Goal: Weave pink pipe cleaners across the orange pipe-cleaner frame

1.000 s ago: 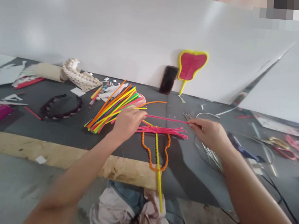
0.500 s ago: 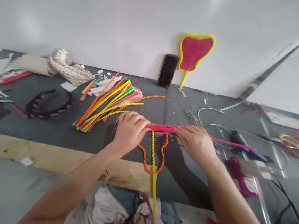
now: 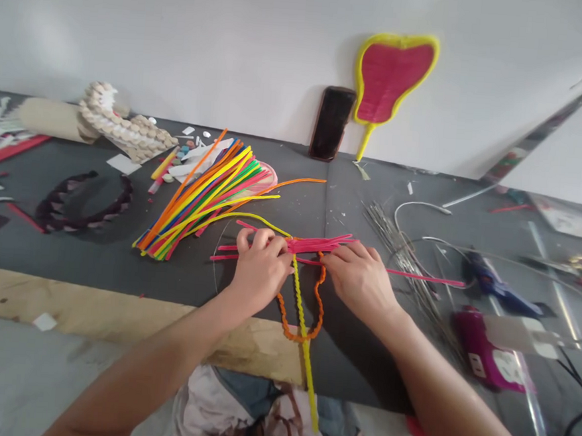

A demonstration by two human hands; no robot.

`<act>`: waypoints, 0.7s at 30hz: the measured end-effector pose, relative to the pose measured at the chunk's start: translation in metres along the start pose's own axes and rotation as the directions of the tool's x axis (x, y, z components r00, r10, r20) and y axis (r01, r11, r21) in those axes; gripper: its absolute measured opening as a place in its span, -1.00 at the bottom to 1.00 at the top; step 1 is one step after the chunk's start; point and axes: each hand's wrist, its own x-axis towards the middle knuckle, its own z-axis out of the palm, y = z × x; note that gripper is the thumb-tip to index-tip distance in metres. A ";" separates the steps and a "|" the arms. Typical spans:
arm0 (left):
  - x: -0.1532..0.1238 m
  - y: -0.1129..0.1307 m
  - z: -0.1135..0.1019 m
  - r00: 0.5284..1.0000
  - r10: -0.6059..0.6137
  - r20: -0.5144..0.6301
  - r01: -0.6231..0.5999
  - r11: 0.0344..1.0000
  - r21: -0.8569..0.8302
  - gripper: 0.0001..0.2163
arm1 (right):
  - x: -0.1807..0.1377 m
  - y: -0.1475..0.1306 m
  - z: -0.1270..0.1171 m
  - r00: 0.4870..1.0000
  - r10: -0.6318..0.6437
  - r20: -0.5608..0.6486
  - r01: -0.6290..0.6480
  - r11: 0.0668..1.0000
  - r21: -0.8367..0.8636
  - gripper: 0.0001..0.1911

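Observation:
My left hand (image 3: 260, 269) is closed over the left part of a bundle of pink pipe cleaners (image 3: 314, 245) lying on the grey mat. From the right, my right hand (image 3: 361, 279) presses its curled fingers on the same bundle. One long pink pipe cleaner (image 3: 426, 278) runs out to the right from under that hand. A twisted yellow stem (image 3: 306, 325) crosses beneath the bundle and reaches toward me, with an orange twisted loop (image 3: 317, 306) around it.
A fan of coloured pipe cleaners (image 3: 202, 198) lies left of my hands. Thin metal wires (image 3: 398, 252) and two glue guns (image 3: 490, 285) (image 3: 485, 351) are on the right. A phone (image 3: 331, 122) and a pink fan (image 3: 388, 72) lean on the wall. A dark headband (image 3: 83, 200) lies at left.
Both hands came down from holding one pink pipe cleaner stretched between them onto the pink bundle. That pipe cleaner now sticks out to the right. The view tilted down.

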 end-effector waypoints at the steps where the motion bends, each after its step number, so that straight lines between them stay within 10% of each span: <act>1: 0.000 0.000 0.000 1.000 -0.005 0.006 0.005 1.000 -0.005 -0.93 | 0.000 -0.001 0.002 1.000 -0.002 -0.004 0.002 1.000 0.008 -0.85; 21: 0.003 -0.003 0.011 0.995 0.069 -0.073 -0.056 0.984 0.169 -0.86 | 0.000 0.000 0.013 0.994 0.010 -0.106 0.001 0.995 0.097 -0.82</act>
